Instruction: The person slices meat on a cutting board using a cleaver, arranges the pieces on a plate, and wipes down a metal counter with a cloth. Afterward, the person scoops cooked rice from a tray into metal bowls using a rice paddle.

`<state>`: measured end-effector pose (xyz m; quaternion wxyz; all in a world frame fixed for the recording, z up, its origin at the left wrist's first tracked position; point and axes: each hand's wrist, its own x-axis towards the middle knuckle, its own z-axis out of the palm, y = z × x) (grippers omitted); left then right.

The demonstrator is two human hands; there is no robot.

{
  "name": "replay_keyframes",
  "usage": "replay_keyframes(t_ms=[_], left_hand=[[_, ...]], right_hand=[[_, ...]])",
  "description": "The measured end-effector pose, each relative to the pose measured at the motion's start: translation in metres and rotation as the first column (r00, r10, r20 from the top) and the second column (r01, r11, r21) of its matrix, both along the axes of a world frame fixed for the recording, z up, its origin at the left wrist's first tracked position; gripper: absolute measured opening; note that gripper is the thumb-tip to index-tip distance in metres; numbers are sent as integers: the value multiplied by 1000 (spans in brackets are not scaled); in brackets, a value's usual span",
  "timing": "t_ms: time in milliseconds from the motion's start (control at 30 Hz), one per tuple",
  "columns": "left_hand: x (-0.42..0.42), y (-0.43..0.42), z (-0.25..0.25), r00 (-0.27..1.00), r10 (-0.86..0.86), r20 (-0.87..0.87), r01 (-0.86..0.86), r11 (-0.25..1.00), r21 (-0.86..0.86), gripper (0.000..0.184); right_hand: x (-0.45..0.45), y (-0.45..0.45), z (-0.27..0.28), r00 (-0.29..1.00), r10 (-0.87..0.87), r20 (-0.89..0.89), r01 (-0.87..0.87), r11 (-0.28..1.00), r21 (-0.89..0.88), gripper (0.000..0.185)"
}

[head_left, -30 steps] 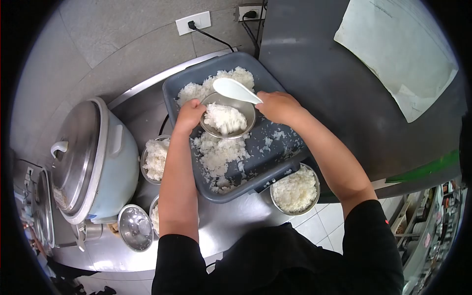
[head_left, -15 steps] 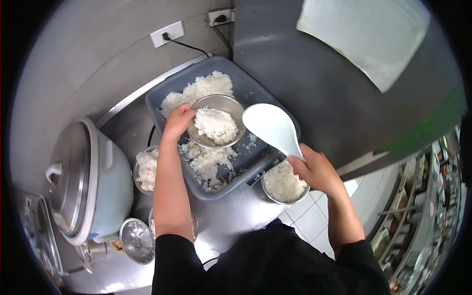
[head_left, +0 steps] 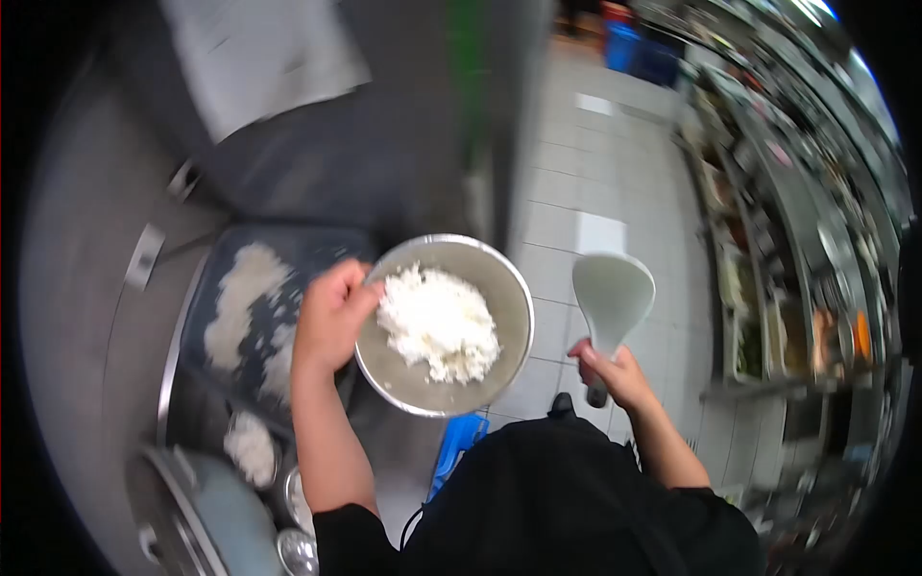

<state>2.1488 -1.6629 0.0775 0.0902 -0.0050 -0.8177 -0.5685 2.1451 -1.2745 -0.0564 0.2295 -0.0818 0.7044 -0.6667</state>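
My left hand (head_left: pixel 334 315) is closed on the left rim of a round metal bowl (head_left: pixel 514 322), thumb over the inside edge. A heap of white rice (head_left: pixel 437 322) lies in the bowl, mostly toward its left and middle. The bowl is held up in front of my body, right of the grey tub (head_left: pixel 370 252). In my right hand (head_left: pixel 619 374) a large pale rice paddle (head_left: pixel 613 288) stands with its blade up, fingers wrapped round the handle. The paddle is apart from the bowl, over the tiled floor.
Scattered rice (head_left: pixel 240 307) lies in the tub. A cooker (head_left: pixel 226 518) and small rice-filled bowls (head_left: pixel 252 449) stand at lower left. A blue object (head_left: pixel 461 444) shows below the bowl. Metal shelving with food containers (head_left: pixel 749 326) lines the right, across the tiled floor (head_left: pixel 552 259).
My view has turned right toward the aisle. My left hand has lifted the bowl of rice away from over the tub. The paddle has moved away from the bowl, still in my right hand.
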Motion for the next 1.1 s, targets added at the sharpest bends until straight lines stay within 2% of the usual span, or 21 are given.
replay_keyframes(t_ms=[67, 100, 167, 233, 300, 367, 433, 500, 567, 633, 700, 733, 767, 833, 867, 900, 933, 967, 1000, 1033, 1100], left_hand=[[-21, 65, -22, 987, -156, 51, 157, 987, -20, 31], [-35, 99, -45, 971, -234, 43, 232, 971, 55, 30], [-61, 164, -77, 924, -352, 152, 352, 935, 28, 31], [-77, 191, -118, 868, -430, 247, 440, 898, 19, 31], [-90, 264, -136, 821, -510, 257, 519, 854, 39, 31], [-105, 336, -159, 775, -571, 270, 591, 807, 11, 30], [-119, 390, -167, 722, -610, 326, 668, 737, -100, 25], [-139, 432, -187, 634, -653, 414, 563, 757, 330, 21], [-165, 464, -236, 656, -617, 435, 511, 787, 346, 25], [-191, 468, -300, 739, -470, 483, 446, 878, 173, 25], [-204, 432, -381, 645, -390, 657, 563, 824, -63, 32], [-197, 428, -402, 642, -274, 716, 596, 766, -241, 34], [-190, 406, -456, 673, -281, 684, 661, 643, -387, 34], [-173, 401, -469, 628, -377, 681, 769, 434, -469, 34], [-167, 404, -508, 844, -296, 447, 532, 566, -630, 34], [-163, 408, -543, 979, -153, 132, 201, 680, -705, 33], [-158, 414, -572, 988, 2, -156, -107, 736, -668, 33], [-168, 422, -576, 999, 15, -48, -44, 719, -694, 33], [-190, 427, -574, 968, -94, 233, 237, 654, -719, 33], [-218, 434, -572, 835, -204, 511, 531, 543, -651, 32], [-288, 455, -572, 592, -359, 722, 802, 354, -481, 32]], right_hand=[[7, 24, 0, 984, -171, 46, 177, 960, -217, 36], [8, 36, 3, 967, -241, 78, 254, 925, -284, 38], [9, 74, -1, 943, -332, 5, 329, 934, -139, 36], [25, 92, -33, 863, -496, -93, 485, 866, -124, 36], [31, 156, -48, 888, -454, 73, 459, 886, -63, 38], [34, 219, -79, 843, -528, 106, 537, 838, -102, 39], [35, 268, -97, 757, -636, 150, 648, 759, -56, 37], [27, 311, -100, 722, -673, 160, 683, 730, -11, 37], [14, 357, -103, 628, -760, 168, 769, 639, 12, 38], [2, 399, -105, 573, -803, 164, 812, 583, 17, 37], [-7, 428, -130, 452, -863, 225, 890, 453, -50, 36], [-12, 446, -135, 421, -866, 271, 903, 427, -40, 33], [-18, 462, -137, 407, -871, 274, 910, 414, -36, 33], [-32, 490, -138, 299, -894, 334, 954, 280, -107, 31], [-39, 500, -138, 229, -913, 338, 973, 202, -113, 30], [-46, 510, -139, 206, -921, 331, 978, 180, -110, 30], [-51, 515, -138, 131, -928, 348, 988, 95, -119, 31], [-57, 524, -137, 54, -930, 364, 992, 8, -125, 32], [-63, 532, -134, -9, -928, 373, 987, -69, -147, 32], [-69, 542, -132, -37, -930, 367, 985, -96, -144, 32], [-79, 560, -125, -198, -903, 381, 953, -268, -138, 32]])
